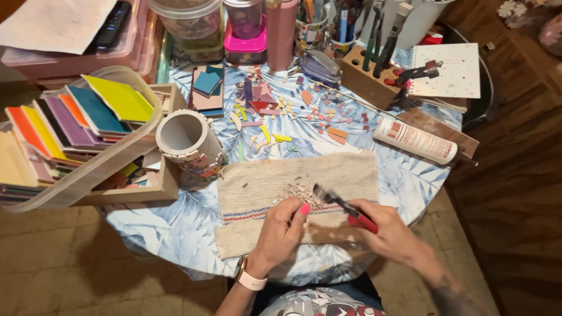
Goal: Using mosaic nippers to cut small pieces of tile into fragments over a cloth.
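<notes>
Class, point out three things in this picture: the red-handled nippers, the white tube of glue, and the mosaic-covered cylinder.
red-handled nippers [350,211]: head view, on the shaft between the jaws and the red grips.
white tube of glue [415,140]: head view, middle of its body.
mosaic-covered cylinder [190,140]: head view, on its white outer wall.

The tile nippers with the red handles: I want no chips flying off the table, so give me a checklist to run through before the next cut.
1. Nippers firmly in the right hand: ok, its grip wraps the red handles.
2. Piece held by the left hand at the tool's head: cannot tell, the fingers hide it.
3. Cloth under the cutting spot: ok, both hands work over it.
4. Pile of fragments staying on the cloth: ok.
5. Glue tube away from the hands: ok, it lies beyond the cloth.
6. Mosaic-covered cylinder apart from the cutting: ok, at the cloth's far left corner.
</notes>
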